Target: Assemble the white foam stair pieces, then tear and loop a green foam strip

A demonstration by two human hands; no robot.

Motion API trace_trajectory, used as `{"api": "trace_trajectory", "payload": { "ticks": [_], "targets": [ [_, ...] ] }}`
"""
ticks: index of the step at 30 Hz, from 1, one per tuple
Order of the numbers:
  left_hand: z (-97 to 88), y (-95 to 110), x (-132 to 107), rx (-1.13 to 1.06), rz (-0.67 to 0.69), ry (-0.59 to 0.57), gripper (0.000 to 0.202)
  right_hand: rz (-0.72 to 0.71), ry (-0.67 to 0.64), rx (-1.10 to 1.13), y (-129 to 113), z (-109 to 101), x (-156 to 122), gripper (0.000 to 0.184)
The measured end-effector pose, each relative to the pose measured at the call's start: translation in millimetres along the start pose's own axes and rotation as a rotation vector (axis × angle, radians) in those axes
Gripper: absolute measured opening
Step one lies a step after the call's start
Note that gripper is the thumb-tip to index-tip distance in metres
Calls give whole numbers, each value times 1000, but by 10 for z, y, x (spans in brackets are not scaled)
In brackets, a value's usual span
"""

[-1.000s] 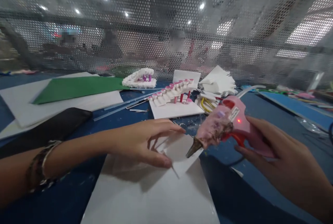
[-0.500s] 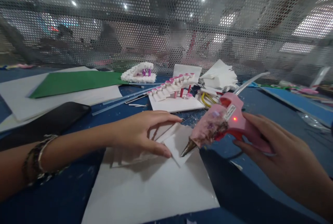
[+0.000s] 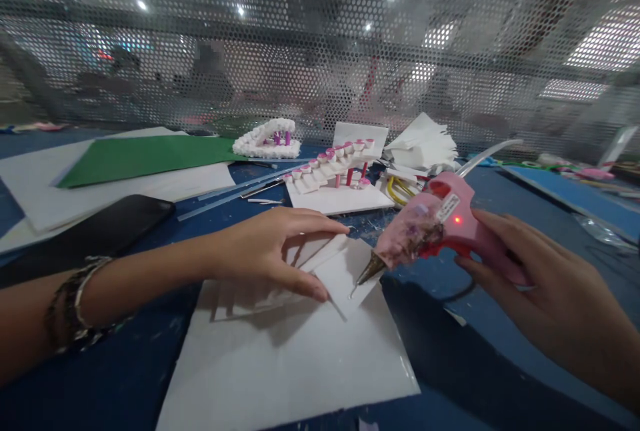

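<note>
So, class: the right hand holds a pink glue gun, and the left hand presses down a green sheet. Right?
No. The head view shows the left hand pressing a small white piece; the green sheet lies farther back, untouched. The right hand does hold the pink glue gun.

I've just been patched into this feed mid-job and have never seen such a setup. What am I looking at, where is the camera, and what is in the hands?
There is no machine here. These are a person's two bare hands, seen from one camera worn on their head, looking forward and down. The left hand lays its fingers on a small white piece, which lies on a large white sheet on the blue table. The right hand grips a pink glue gun. Its red light is on and its nozzle points at that piece. Farther back are a white staircase model, a green sheet and a dark flat object, in front of a perforated screen.
</note>
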State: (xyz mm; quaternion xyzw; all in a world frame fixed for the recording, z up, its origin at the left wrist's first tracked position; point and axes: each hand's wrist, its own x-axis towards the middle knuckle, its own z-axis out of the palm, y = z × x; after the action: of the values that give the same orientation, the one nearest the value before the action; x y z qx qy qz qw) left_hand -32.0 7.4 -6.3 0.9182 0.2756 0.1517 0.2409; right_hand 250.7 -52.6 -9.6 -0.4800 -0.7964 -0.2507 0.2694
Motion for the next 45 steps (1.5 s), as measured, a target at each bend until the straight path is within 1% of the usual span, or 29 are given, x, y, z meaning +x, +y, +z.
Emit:
{"api": "trace_trajectory", "payload": {
  "ticks": [4,11,16,20,29,35,41,45],
  "targets": [
    [-8,-4,1,5,1,19,62,-1,13,2,33,-17,0,32],
    [-18,4,17,14,-3,8,63,-13,28,-61,86,-43,27,34],
    [-30,3,6,-6,-21,13,61,13,13,-82,105,-40,36,41],
    [-34,-14,1,-20,-19,19,62,28,-2,-78,136,-36,26,40],
    [-33,-19,-4,-36,4,27,60,-31,58,-120,150,-15,36,47],
    [-33,-18,-12,-24,-1,36,61,-34,87,-132,171,-15,37,47],
    [-39,4,-4,-20,-20,40,62,17,86,-117,176,-6,49,49],
    [-41,4,-3,-21,-90,54,66,70,75,-139,203,-2,63,54]
  ]
}}
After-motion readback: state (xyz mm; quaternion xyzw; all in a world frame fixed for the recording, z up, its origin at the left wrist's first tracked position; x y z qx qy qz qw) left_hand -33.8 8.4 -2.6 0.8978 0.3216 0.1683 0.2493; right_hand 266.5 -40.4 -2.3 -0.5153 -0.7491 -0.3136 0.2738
